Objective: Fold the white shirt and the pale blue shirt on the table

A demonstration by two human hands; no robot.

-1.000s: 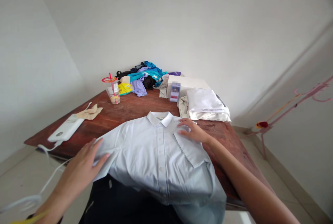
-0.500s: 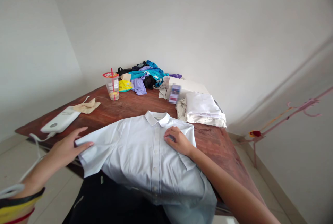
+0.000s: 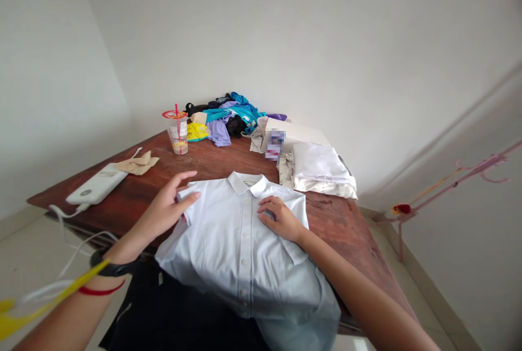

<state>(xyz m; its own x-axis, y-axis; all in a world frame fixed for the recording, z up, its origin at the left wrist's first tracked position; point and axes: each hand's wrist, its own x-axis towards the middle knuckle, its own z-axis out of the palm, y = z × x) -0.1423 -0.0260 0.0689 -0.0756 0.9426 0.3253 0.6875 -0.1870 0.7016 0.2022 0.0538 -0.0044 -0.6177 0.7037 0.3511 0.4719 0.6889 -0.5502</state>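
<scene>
A pale blue button-up shirt (image 3: 236, 242) lies face up on the brown wooden table (image 3: 204, 166), its hem hanging over the near edge. My left hand (image 3: 167, 210) pinches the shirt's left sleeve edge between thumb and fingers and has brought it in over the shoulder. My right hand (image 3: 279, 218) lies flat on the shirt's chest beside the button row, fingers stretched out and pressing down.
A stack of folded white clothes (image 3: 318, 169) and a white box (image 3: 291, 133) sit at the back right. A heap of coloured clothes (image 3: 230, 117), a plastic cup with a straw (image 3: 178, 132), a beige cloth (image 3: 136, 163) and a white device with a cable (image 3: 95, 188) lie behind and left.
My left hand has carried the spread left sleeve inward and folded it over the shoulder. My right hand slid from the right shoulder to the chest and stays pressed there.
</scene>
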